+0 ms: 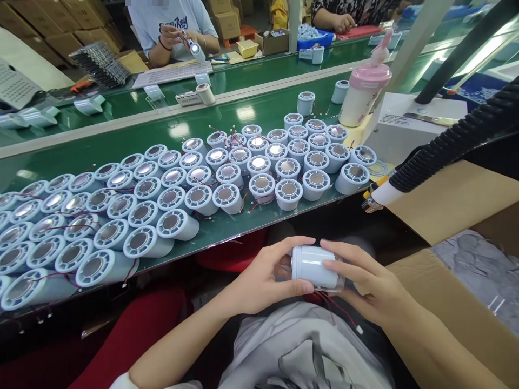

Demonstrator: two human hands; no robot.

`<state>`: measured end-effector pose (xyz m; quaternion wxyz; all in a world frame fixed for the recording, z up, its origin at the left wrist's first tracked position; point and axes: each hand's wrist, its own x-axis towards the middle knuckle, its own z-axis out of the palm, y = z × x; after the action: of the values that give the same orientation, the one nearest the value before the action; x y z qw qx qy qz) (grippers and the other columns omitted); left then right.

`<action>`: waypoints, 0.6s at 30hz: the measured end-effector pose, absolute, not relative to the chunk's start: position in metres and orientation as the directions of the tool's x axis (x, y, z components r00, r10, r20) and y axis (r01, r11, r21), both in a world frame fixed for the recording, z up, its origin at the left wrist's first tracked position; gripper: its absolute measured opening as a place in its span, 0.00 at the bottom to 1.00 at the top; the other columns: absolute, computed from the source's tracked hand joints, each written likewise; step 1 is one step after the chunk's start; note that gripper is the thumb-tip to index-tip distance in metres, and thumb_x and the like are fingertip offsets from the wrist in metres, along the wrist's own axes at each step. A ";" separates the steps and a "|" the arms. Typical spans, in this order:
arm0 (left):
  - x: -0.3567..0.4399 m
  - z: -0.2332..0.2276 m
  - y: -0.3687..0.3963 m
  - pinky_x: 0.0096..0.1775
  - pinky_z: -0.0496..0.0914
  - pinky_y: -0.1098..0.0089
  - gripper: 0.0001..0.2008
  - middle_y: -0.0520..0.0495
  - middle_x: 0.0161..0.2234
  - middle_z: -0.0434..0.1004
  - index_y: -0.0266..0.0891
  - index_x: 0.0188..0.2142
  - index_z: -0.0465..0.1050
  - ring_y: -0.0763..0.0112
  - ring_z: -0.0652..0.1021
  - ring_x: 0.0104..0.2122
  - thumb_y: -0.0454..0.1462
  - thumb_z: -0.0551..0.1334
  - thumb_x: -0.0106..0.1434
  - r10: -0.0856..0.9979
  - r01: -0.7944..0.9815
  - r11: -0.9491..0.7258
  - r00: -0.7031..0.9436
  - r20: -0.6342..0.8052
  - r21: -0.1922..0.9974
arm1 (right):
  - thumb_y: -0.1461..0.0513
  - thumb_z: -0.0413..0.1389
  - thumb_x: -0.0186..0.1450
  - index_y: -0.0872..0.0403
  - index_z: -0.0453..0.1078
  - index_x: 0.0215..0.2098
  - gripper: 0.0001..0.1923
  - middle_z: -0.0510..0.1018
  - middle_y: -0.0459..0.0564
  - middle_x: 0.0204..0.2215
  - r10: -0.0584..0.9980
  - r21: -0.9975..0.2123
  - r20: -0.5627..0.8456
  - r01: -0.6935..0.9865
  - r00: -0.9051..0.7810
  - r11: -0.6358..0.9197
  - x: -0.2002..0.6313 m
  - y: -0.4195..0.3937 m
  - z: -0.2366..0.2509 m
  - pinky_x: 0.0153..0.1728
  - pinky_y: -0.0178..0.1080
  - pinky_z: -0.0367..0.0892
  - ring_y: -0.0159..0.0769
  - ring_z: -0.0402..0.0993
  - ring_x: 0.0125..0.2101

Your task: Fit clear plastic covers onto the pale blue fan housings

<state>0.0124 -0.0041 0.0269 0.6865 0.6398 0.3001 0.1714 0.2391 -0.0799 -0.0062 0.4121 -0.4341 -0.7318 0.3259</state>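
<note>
The white cylinder lies sideways over the person's lap, gripped by the left hand and right hand, red wires trailing below. Beyond it, the green table carries crowded rows of cylinders. Right of it, a cardboard box holds grey sheeting; a black hose overhangs.

— What can't you make out here?
— The near end of the white cylindrical housing hides behind the left hand.
— And the edges?
— The cardboard box runs off right; the leftmost housings are cropped.
</note>
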 end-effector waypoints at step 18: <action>0.013 0.012 0.001 0.53 0.70 0.57 0.38 0.41 0.57 0.68 0.47 0.62 0.59 0.58 0.74 0.53 0.32 0.70 0.54 0.477 0.041 0.403 0.844 -0.247 0.914 | 0.59 0.68 0.54 0.48 0.72 0.53 0.28 0.81 0.50 0.39 0.908 -0.883 -0.346 -0.244 -0.238 -0.400 0.232 -0.079 -0.007 0.37 0.40 0.74 0.39 0.77 0.35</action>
<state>0.0133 0.0010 0.0121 0.8010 0.5293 0.2443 0.1360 0.2324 -0.0790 -0.0073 0.4117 -0.4598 -0.3610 0.6991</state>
